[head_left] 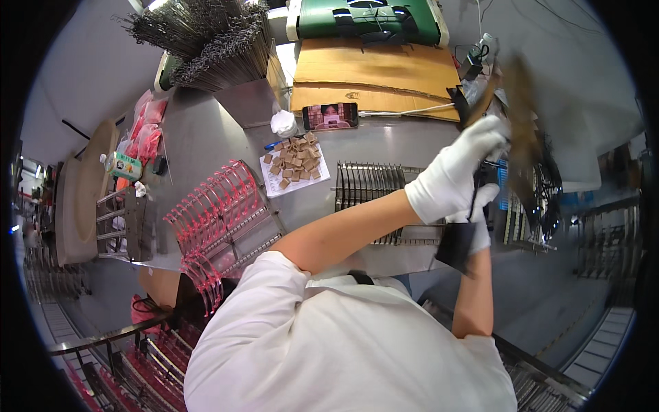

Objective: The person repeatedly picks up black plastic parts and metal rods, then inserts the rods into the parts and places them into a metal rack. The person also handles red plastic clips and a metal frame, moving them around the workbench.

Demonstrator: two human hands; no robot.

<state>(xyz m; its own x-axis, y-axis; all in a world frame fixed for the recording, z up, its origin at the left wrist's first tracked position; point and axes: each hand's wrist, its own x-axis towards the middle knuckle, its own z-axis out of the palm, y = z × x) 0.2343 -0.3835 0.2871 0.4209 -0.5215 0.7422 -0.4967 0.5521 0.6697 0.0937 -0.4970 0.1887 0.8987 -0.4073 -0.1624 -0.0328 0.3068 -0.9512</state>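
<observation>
Item: a brown, blurred strip-like piece (pixel 519 117) is seen at the upper right of the frame, its long axis running roughly top to bottom with a slight tilt. It is held up above the bench (pixel 384 147), not resting on it.

Left hand (pixel 456 172), white-gloved: raised across the frame to right of centre, its fingers clenched about the lower part of the brown piece, as far as the blur allows. It is the nearer hand to that piece.

Right hand (pixel 480 216), also white-gloved: placed just below the left hand and largely hidden by it; a dark flat object (pixel 454 246) is seen just beneath it. Whether its fingers are closed cannot be told.

Surroundings: a grey wire rack (pixel 374 185) is set directly under the forearm at centre. A red slotted rack (pixel 220 213) is placed at centre left. Small tan squares on a white sheet (pixel 294 163) and a phone (pixel 330 116) lie above centre. Cardboard (pixel 374 72) and a green unit (pixel 367 19) are found at the top; bundled metal rods (pixel 206 41) at the upper left. Dark racks (pixel 535 206) stand close behind the brown piece.
</observation>
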